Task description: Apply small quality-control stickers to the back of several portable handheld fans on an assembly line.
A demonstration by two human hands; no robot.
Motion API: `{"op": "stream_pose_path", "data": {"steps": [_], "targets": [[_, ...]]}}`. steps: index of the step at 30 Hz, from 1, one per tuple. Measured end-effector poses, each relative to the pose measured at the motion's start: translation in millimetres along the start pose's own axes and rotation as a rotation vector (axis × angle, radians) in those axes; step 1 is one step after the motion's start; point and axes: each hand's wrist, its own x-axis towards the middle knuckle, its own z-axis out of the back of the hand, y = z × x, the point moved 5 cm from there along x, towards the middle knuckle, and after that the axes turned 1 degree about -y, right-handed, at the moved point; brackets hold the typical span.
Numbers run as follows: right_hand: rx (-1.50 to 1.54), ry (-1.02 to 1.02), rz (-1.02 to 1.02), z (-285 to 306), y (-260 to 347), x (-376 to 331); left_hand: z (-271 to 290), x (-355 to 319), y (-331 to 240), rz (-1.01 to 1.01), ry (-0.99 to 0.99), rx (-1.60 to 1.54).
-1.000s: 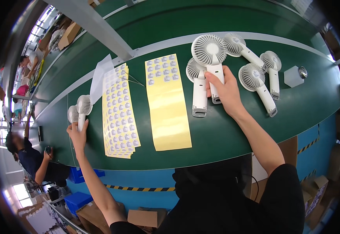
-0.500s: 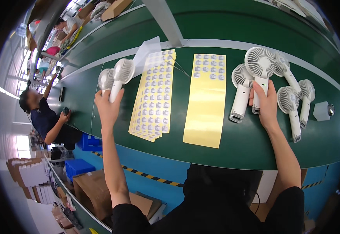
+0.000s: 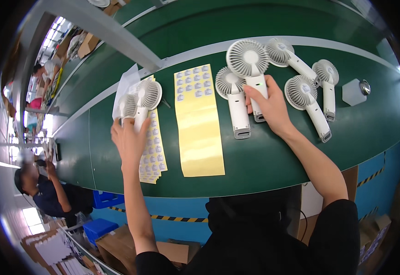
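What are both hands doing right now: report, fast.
Left hand: closed around the handles of two white handheld fans.
Right hand: closed on the handle of one white handheld fan.

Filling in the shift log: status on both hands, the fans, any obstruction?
Left hand gripping two white fans over label sheets. Right hand gripping another fan, green light showing. Nothing plainly blocking either hand.

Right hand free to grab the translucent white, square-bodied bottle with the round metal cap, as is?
Probably not: the right hand is gripping a white handheld fan, and two more white fans lie between it and the bottle.
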Motion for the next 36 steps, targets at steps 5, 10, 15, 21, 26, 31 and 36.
{"op": "stream_pose_path", "data": {"steps": [5, 10, 15, 21, 26, 31, 36], "targets": [[0.027, 0.021, -0.043, 0.1, -3.4, -1.2, 25.0, -8.0, -54.5, -0.156, -0.176, -0.189], [0.038, 0.002, -0.042, -0.8, 0.9, -2.5, 6.8, -17.6, -137.0, -0.28, 0.063, -0.567], [0.111, 0.027, -0.04, -0.4, -4.1, 0.4, 3.2, -4.3, -159.1, -0.277, 0.114, -0.472], [0.014, -0.039, 0.047, 6.8, -3.5, 1.4, -5.7, -2.7, -138.7, -0.196, 0.054, -0.094], [-0.036, -0.123, 0.067, 8.1, -0.8, -2.7, -11.0, -11.0, -131.4, -0.132, 0.107, -0.092], [-0.045, -0.042, 0.014, -6.0, -5.0, -6.0, -23.4, -10.1, -127.6, -0.136, 0.078, -0.257], [-0.124, -0.021, 0.001, -12.7, -7.5, -8.9, -32.7, -1.4, -123.5, 0.091, 0.308, -0.566]]}}
